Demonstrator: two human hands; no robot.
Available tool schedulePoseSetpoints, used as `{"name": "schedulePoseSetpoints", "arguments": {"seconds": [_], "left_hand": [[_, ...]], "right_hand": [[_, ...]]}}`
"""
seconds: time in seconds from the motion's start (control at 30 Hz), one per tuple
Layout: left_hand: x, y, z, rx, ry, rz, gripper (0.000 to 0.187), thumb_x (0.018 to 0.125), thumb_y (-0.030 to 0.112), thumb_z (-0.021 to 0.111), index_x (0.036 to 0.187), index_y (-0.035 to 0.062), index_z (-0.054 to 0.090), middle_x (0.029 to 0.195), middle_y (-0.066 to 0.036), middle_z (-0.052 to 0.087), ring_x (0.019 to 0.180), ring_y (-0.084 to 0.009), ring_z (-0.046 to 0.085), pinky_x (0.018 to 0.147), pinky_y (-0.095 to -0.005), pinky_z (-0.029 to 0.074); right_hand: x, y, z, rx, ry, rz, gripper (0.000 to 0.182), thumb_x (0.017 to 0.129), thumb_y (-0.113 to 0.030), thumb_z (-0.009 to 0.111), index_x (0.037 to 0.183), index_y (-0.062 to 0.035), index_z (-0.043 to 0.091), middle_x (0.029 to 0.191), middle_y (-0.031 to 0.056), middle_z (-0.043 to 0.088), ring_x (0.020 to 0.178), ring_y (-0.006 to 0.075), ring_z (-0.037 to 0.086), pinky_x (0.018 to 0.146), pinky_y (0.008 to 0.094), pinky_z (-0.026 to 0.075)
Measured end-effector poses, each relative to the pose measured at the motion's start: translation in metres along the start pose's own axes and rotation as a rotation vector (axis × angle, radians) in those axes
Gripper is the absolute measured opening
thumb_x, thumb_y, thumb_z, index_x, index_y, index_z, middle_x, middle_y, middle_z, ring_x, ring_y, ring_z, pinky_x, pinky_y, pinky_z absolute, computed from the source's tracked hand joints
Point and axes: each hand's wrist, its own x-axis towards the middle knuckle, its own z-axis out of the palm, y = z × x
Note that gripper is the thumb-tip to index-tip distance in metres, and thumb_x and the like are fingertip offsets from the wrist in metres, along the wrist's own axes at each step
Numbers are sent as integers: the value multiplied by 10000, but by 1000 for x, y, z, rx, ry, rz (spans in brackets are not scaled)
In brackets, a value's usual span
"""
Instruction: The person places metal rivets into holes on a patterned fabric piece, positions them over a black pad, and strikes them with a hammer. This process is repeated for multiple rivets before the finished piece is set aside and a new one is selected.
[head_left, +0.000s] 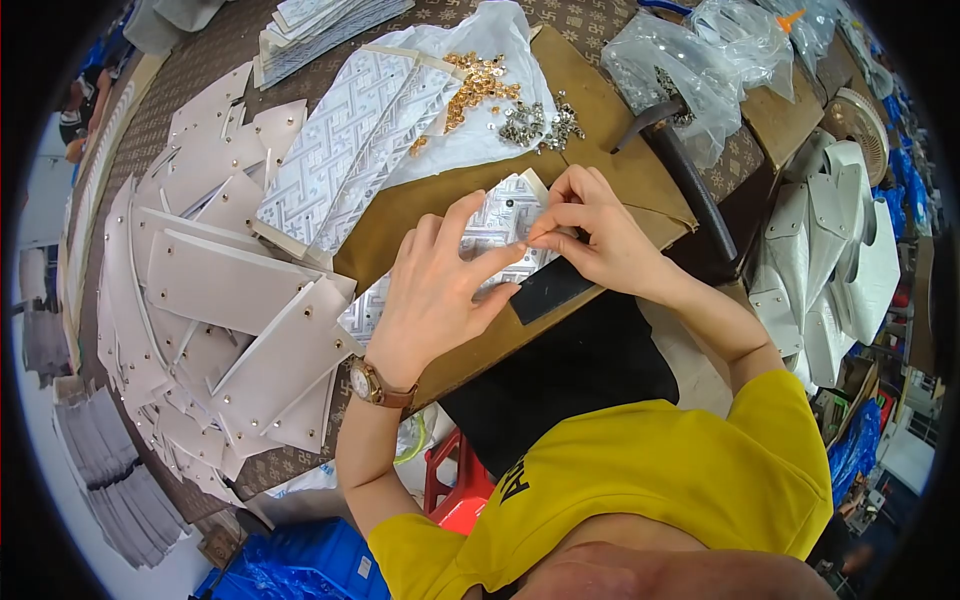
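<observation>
Brown card or leather sheet point(600, 130) covers the bench in front of you, and on it lies the silver-white patterned panel point(497, 222) that both your hands work on. Your left hand point(437, 290) lies flat over the panel's near part, fingers spread, pressing it down rather than clasping it. Your right hand point(590, 235) pinches at the panel's right edge with thumb and forefinger closed together; whatever small piece sits between those fingertips is too tiny to make out. A black flat pad point(550, 288) lies just under your right palm.

Beyond the panel, a white plastic sheet point(500, 40) carries a heap of gold studs point(478, 85) and, just beside it, a cluster of silver studs point(540, 122). Long strips with the same woven pattern point(350, 160) lie to the left of these. Plain pale cut panels with stud holes point(230, 320) fan out in overlapping piles along your left side. Clear plastic bags point(690, 70) sit at the far right, with a dark curved bar point(690, 185) below them.

Your left palm hides much of the panel.
</observation>
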Motion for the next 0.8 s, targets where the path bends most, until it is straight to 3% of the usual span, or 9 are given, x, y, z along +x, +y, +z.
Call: {"name": "schedulePoseSetpoints", "arguments": {"seconds": [0.13,0.43,0.57,0.7,0.8], "left_hand": [[-1,1,0,26,-10,-8,372,769,249,903,1131,249,815,1514,-106,551,1146,-326,616,959,-436,530],[-1,0,1,38,15,13,371,759,254,911,1118,243,821,1518,-103,575,1123,-310,627,937,-422,538],[0,-1,1,29,22,15,368,756,259,914,1111,236,822,1517,-101,580,1120,-303,630,933,-416,542],[-1,-1,1,35,13,12,365,756,264,915,1108,235,821,1517,-98,581,1120,-301,631,936,-414,545],[-1,-1,2,38,18,16,362,758,266,915,1106,235,821,1517,-97,581,1121,-301,631,941,-414,546]], "right_hand": [[7,-2,1,109,-12,151,120,884,-80,834,968,-78,749,1024,45,534,994,231,523,843,349,445],[6,6,-6,27,-62,39,197,851,-108,868,928,-66,692,1003,47,532,1033,226,526,863,353,453],[7,6,-5,35,-55,5,208,854,-112,863,958,-69,689,988,46,533,1004,226,548,845,352,471],[20,0,-7,-13,-52,133,195,862,-95,852,1004,-76,719,963,37,544,907,218,573,786,339,486],[29,-1,-17,-50,-205,160,201,868,-81,845,1026,-68,721,946,43,567,829,211,594,738,339,500]]}}
